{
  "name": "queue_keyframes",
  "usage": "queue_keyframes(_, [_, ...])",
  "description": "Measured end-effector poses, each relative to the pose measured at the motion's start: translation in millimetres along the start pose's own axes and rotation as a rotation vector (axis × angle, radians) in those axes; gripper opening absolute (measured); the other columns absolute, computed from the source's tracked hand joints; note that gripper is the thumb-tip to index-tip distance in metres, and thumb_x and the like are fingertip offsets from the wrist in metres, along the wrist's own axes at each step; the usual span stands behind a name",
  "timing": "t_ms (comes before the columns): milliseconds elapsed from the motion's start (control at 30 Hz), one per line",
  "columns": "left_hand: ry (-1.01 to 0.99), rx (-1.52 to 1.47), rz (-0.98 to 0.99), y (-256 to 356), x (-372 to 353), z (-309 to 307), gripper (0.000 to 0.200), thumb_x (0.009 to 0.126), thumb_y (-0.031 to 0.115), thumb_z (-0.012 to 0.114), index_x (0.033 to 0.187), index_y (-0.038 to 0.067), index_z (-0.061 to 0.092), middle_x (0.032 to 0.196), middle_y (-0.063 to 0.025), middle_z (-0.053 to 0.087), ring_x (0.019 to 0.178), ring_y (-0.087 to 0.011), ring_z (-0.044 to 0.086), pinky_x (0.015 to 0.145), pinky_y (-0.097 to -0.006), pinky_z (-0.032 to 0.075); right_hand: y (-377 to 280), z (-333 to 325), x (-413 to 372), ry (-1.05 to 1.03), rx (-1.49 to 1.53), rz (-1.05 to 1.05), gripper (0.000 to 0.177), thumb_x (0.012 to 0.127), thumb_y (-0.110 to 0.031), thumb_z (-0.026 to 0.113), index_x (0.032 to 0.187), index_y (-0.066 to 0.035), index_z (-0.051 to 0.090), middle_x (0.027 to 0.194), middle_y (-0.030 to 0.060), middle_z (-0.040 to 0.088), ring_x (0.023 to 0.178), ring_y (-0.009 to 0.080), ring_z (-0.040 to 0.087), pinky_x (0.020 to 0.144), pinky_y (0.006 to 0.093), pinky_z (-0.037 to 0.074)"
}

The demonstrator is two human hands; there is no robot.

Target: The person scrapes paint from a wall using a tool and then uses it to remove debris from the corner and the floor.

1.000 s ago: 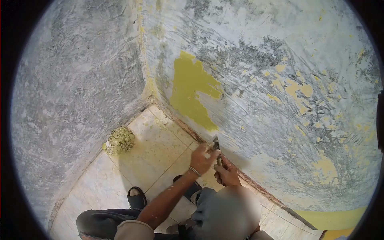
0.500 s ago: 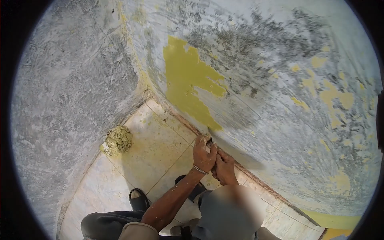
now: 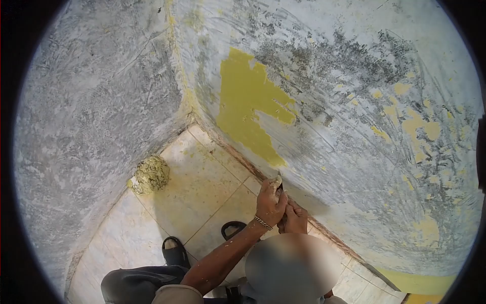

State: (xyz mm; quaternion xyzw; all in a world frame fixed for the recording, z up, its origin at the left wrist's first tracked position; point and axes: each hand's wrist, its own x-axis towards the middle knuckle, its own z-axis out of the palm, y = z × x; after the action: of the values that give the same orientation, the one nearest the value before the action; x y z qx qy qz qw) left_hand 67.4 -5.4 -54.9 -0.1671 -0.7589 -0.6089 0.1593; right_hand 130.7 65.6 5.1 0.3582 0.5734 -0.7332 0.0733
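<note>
My left hand (image 3: 271, 205), with a chain bracelet at its wrist, is closed around a slim tool whose dark, narrow blade (image 3: 279, 175) points up at the foot of the right wall. Pale crumbs stick to the fingers. Just to its right, my right hand (image 3: 295, 219) is closed low on the same tool, close against the left. Above the blade, a yellow-green paint patch (image 3: 248, 101) remains on the scraped grey wall (image 3: 349, 147). A blurred round area covers my right forearm.
On the tiled floor (image 3: 202, 187), a crumbly yellowish clump (image 3: 151, 175) rests against the left wall (image 3: 101, 101). Sandalled feet (image 3: 175, 252) stand below it. The two walls meet in a corner at upper centre. Paint flecks lie on the tiles.
Both hands and the tool have shifted slightly right and down along the wall's base. The view has shifted a little, and more of the sandal left of the hands shows.
</note>
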Motion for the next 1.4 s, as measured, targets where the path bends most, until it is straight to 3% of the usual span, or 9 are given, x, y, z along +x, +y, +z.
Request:
queue_keyframes(333, [0.022, 0.017, -0.058, -22.1, 22.8, -20.2, 0.020, 0.080, 0.008, 0.060, 0.093, -0.006, 0.057, 0.089, -0.0205, 0.056, 0.080, -0.0363, 0.058, 0.071, -0.0381, 0.048, 16.2, 32.7, 30.1, -0.020, -0.137, -0.298, 0.025, 0.097, -0.021, 0.043, 0.101, -0.004, 0.061, 0.050, -0.0003, 0.046, 0.034, 0.0076, 0.036, 0.031, 0.0230, 0.024])
queue_keyframes(400, [0.045, 0.020, -0.014, -4.9, 15.7, -10.7, 0.020, 0.079, 0.007, 0.060, 0.093, -0.006, 0.057, 0.089, -0.0204, 0.056, 0.080, -0.0349, 0.058, 0.070, -0.0374, 0.048, 1.8, 25.9, -2.9, 0.074, 0.064, -0.096, 0.025, 0.097, -0.021, 0.043, 0.099, -0.004, 0.061, 0.049, -0.0002, 0.045, 0.032, 0.0075, 0.034, 0.031, 0.0228, 0.024])
queue_keyframes(567, [-0.035, -0.017, -0.080, -1.1, 14.3, -16.6, 0.021, 0.077, 0.005, 0.060, 0.095, -0.007, 0.058, 0.087, -0.0189, 0.057, 0.077, -0.0314, 0.059, 0.070, -0.0356, 0.049, 6.5, 19.9, -6.6, 0.053, -0.020, -0.100, 0.028, 0.096, -0.018, 0.041, 0.106, -0.002, 0.062, 0.051, 0.0019, 0.047, 0.035, 0.0096, 0.040, 0.033, 0.0250, 0.030])
queue_keyframes(633, [-0.012, -0.029, -0.013, -6.2, 12.2, -7.9, 0.022, 0.075, 0.005, 0.062, 0.093, -0.007, 0.058, 0.086, -0.0180, 0.056, 0.076, -0.0308, 0.059, 0.069, -0.0358, 0.049, -1.2, 11.4, -2.9, -0.003, -0.129, -0.173, 0.028, 0.097, -0.023, 0.043, 0.103, -0.003, 0.061, 0.051, 0.0002, 0.045, 0.035, 0.0082, 0.038, 0.030, 0.0246, 0.026])
queue_keyframes(700, [-0.022, 0.140, -0.190, 3.2, 17.0, -1.8, 0.022, 0.074, 0.008, 0.065, 0.088, -0.006, 0.058, 0.081, -0.0168, 0.059, 0.073, -0.0281, 0.061, 0.066, -0.0361, 0.049, -23.4, 0.6, -9.0, -0.032, -0.239, -0.216, 0.027, 0.096, -0.023, 0.042, 0.100, -0.002, 0.059, 0.056, 0.0017, 0.048, 0.038, 0.0107, 0.043, 0.033, 0.0269, 0.033])
queue_keyframes(800, [-0.073, -0.002, -0.408, 39.5, 39.8, -8.0, 0.023, 0.072, 0.012, 0.069, 0.082, -0.006, 0.058, 0.073, -0.0153, 0.062, 0.067, -0.0243, 0.061, 0.061, -0.0360, 0.048, -89.8, -4.1, -32.2, -0.214, -0.981, -0.260, 0.031, 0.091, -0.024, 0.041, 0.102, 0.001, 0.054, 0.066, 0.0086, 0.056, 0.048, 0.0182, 0.056, 0.044, 0.0321, 0.046])
queue_keyframes(967, [-0.062, -0.021, -0.459, 119.9, 99.2, -45.6, 0.027, 0.063, 0.021, 0.069, 0.064, -0.003, 0.057, 0.064, -0.0184, 0.062, 0.059, -0.0285, 0.060, 0.059, -0.0394, 0.047, -181.4, 16.3, -79.3, -0.411, -1.251, -0.250, 0.031, 0.089, -0.025, 0.044, 0.094, 0.005, 0.053, 0.068, 0.0136, 0.058, 0.049, 0.0203, 0.058, 0.043, 0.0348, 0.051])
queue_keyframes(1300, [-0.039, -0.157, -0.269, 129.9, 99.9, -96.1, 0.021, 0.062, 0.015, 0.071, 0.061, 0.002, 0.054, 0.059, -0.0072, 0.056, 0.054, -0.0151, 0.051, 0.054, -0.0328, 0.043, -162.3, 52.5, -155.9, -0.373, -1.049, -0.373, 0.031, 0.080, -0.001, 0.041, 0.108, 0.011, 0.047, 0.069, 0.0145, 0.055, 0.054, 0.0229, 0.059, 0.042, 0.0343, 0.051])
queue_keyframes(1400, [-0.200, -0.303, -0.407, 120.5, 72.8, -98.6, 0.026, 0.065, 0.020, 0.072, 0.063, -0.002, 0.057, 0.062, -0.0101, 0.060, 0.055, -0.0177, 0.054, 0.055, -0.0342, 0.045, -126.4, 28.2, -130.5, -0.395, -0.975, -0.331, 0.035, 0.080, 0.000, 0.041, 0.112, 0.009, 0.048, 0.071, 0.0146, 0.056, 0.054, 0.0218, 0.060, 0.042, 0.0333, 0.050])
